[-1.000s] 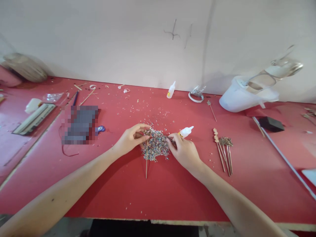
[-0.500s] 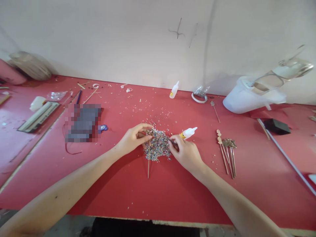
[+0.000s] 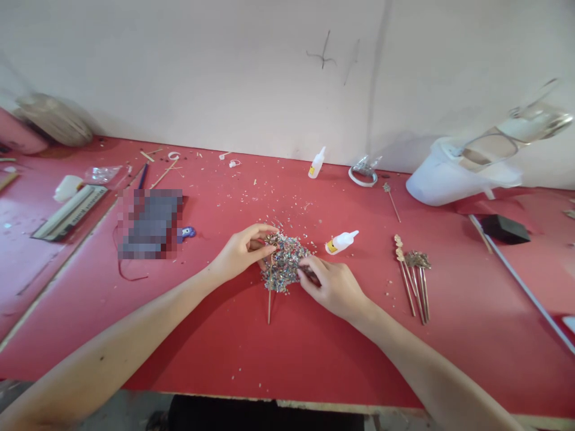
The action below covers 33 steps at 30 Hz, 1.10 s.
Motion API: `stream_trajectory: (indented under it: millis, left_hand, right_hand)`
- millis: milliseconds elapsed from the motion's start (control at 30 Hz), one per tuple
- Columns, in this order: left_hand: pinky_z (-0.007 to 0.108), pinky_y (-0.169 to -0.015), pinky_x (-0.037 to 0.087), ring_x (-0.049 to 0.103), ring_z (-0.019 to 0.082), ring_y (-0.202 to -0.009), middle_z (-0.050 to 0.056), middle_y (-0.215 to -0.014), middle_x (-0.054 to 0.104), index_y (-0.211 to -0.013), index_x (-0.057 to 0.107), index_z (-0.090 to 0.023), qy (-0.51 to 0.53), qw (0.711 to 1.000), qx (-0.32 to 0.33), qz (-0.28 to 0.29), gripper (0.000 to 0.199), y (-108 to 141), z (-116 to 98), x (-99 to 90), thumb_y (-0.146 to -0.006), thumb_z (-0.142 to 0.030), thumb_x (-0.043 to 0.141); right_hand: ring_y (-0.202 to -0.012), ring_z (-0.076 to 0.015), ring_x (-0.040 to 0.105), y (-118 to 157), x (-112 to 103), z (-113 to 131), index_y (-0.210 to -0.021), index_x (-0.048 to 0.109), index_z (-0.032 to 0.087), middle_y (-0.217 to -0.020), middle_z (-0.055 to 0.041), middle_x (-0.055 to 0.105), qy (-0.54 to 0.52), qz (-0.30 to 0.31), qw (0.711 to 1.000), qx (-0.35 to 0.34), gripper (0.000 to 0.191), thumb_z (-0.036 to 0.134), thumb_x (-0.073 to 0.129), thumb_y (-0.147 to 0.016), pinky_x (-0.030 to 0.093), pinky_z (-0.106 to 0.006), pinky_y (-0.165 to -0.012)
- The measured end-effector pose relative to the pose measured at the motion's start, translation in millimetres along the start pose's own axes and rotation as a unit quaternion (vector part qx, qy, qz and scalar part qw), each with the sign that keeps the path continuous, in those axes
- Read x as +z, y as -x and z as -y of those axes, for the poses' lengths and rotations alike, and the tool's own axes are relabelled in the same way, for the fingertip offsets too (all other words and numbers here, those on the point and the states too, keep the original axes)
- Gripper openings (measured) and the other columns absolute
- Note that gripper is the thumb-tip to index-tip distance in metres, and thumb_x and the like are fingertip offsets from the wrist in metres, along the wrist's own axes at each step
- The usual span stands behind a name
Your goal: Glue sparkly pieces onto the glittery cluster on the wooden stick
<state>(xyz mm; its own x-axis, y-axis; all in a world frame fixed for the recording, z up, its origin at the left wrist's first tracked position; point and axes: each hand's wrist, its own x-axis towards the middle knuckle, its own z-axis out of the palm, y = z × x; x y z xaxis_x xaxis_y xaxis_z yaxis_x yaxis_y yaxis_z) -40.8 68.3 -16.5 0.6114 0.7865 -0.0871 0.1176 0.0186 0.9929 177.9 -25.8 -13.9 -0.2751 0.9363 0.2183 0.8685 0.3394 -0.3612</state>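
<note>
My left hand (image 3: pixel 245 252) pinches the ornamented head of a hair stick (image 3: pixel 269 305) between thumb and fingers. The stick's thin gold-brown shaft slants down over the front of a heap of small glittering rhinestones (image 3: pixel 287 263). At the heap's right edge is my right hand (image 3: pixel 331 281), its fingers closed and bent downward. Something dark shows under those fingers, mostly hidden, and I cannot make out its kind. Just behind my right hand a small white glue bottle (image 3: pixel 342 242) with a yellow label lies tilted on the red table (image 3: pixel 287 353).
Several finished hair sticks (image 3: pixel 415 284) lie to the right, near a black block (image 3: pixel 504 229). A second glue bottle (image 3: pixel 317 163) stands by the wall. A white container (image 3: pixel 442 179) is at back right. On the left lie a blurred dark rectangle (image 3: pixel 153 224) and a knife package (image 3: pixel 69 212).
My right hand has moved slightly left and down along the heap's edge, uncovering more of the near glue bottle. The thin dark tool seen in it earlier is now mostly hidden. My left hand stays put.
</note>
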Motion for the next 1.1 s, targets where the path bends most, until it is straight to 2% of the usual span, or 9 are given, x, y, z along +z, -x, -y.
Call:
stream_trajectory:
  millis: [67, 267, 433, 567, 633, 733, 833, 1000, 1100]
  left_hand:
    - [0.026, -0.056, 0.056, 0.064, 0.013, -0.063, 0.008, -0.103, 0.065, -0.118, 0.053, -0.019, 0.004, 1.000, -0.001, 0.000, 0.039, 0, -1, 0.2, -0.083, -0.032, 0.064]
    - [0.027, -0.056, 0.056, 0.064, 0.012, -0.059, 0.008, -0.097, 0.066, -0.118, 0.053, -0.018, 0.009, 1.000, -0.005, 0.003, 0.039, -1, -1, 0.3, -0.083, -0.031, 0.064]
    - [0.026, -0.057, 0.056, 0.065, 0.013, -0.063, 0.007, -0.100, 0.065, -0.118, 0.053, -0.019, 0.004, 1.000, 0.003, 0.000, 0.038, 0, 0, 0.3, -0.084, -0.030, 0.063]
    - [0.026, -0.056, 0.057, 0.065, 0.013, -0.063, 0.006, -0.094, 0.066, -0.116, 0.053, -0.019, 0.004, 1.000, 0.007, -0.004, 0.036, -1, -1, 1.6, -0.083, -0.030, 0.064]
    - [0.025, -0.054, 0.057, 0.064, 0.013, -0.061, 0.005, -0.090, 0.065, -0.115, 0.053, -0.018, 0.011, 1.000, 0.008, -0.007, 0.036, -1, -2, 2.3, -0.082, -0.029, 0.065]
    - [0.025, -0.053, 0.058, 0.064, 0.012, -0.059, 0.005, -0.089, 0.064, -0.116, 0.054, -0.017, 0.021, 1.000, 0.015, -0.005, 0.037, -1, -2, 2.9, -0.082, -0.027, 0.065]
    - [0.025, -0.053, 0.058, 0.064, 0.012, -0.061, 0.005, -0.091, 0.064, -0.115, 0.054, -0.017, 0.032, 0.999, 0.023, -0.008, 0.036, -2, -2, 3.4, -0.082, -0.026, 0.065]
    - [0.023, -0.052, 0.059, 0.063, 0.011, -0.060, 0.004, -0.089, 0.066, -0.111, 0.055, -0.017, 0.046, 0.999, 0.019, -0.017, 0.033, -2, -4, 4.5, -0.080, -0.022, 0.066]
    - [0.023, -0.052, 0.059, 0.064, 0.012, -0.061, 0.003, -0.085, 0.066, -0.111, 0.054, -0.016, 0.055, 0.998, 0.021, -0.016, 0.033, -2, -4, 4.9, -0.080, -0.021, 0.066]
  right_hand:
    - [-0.050, -0.0114, 0.057, 1, -1, 2, -0.089, 0.057, 0.019, -0.066, -0.0011, 0.066, -0.018, -0.006, 1.000, 0.006, 0.014, 0.026, 0.045, -0.090, 0.037, -0.023, -0.050]
    - [-0.055, -0.0134, 0.058, 1, -3, 1, -0.091, 0.052, 0.020, -0.070, -0.0016, 0.064, -0.071, -0.053, 0.989, 0.121, 0.015, 0.031, 0.042, -0.093, 0.039, -0.023, -0.052]
    - [-0.069, -0.0156, 0.062, -1, 3, 4, -0.096, 0.050, 0.020, -0.078, -0.0036, 0.064, -0.188, -0.046, 0.968, 0.157, 0.014, 0.032, 0.042, -0.095, 0.046, -0.025, -0.062]
    - [-0.072, -0.0151, 0.062, -4, 9, 6, -0.101, 0.050, 0.021, -0.090, -0.0059, 0.065, -0.366, 0.004, 0.920, 0.143, 0.019, 0.037, 0.040, -0.096, 0.051, -0.028, -0.067]
    - [-0.076, -0.0152, 0.063, -4, 11, 5, -0.102, 0.049, 0.022, -0.099, -0.0077, 0.064, -0.408, -0.018, 0.901, 0.144, 0.020, 0.039, 0.041, -0.096, 0.052, -0.030, -0.073]
    - [-0.103, -0.0192, 0.061, -4, 13, 2, -0.099, 0.048, 0.023, -0.118, -0.0100, 0.060, -0.398, -0.088, 0.900, 0.151, 0.017, 0.039, 0.044, -0.095, 0.047, -0.037, -0.091]
    - [-0.123, -0.0209, 0.050, -6, 14, 4, -0.095, 0.046, 0.025, -0.129, -0.0093, 0.055, -0.406, -0.084, 0.899, 0.139, 0.015, 0.040, 0.043, -0.096, 0.040, -0.041, -0.102]
    - [-0.122, -0.0202, 0.052, -10, 14, 12, -0.094, 0.047, 0.026, -0.133, -0.0064, 0.053, -0.523, -0.005, 0.845, 0.110, 0.018, 0.043, 0.042, -0.095, 0.043, -0.041, -0.102]
    - [-0.117, -0.0205, 0.056, -11, 13, 10, -0.096, 0.046, 0.026, -0.125, -0.0065, 0.058, -0.559, -0.060, 0.820, 0.105, 0.017, 0.042, 0.043, -0.096, 0.046, -0.045, -0.100]
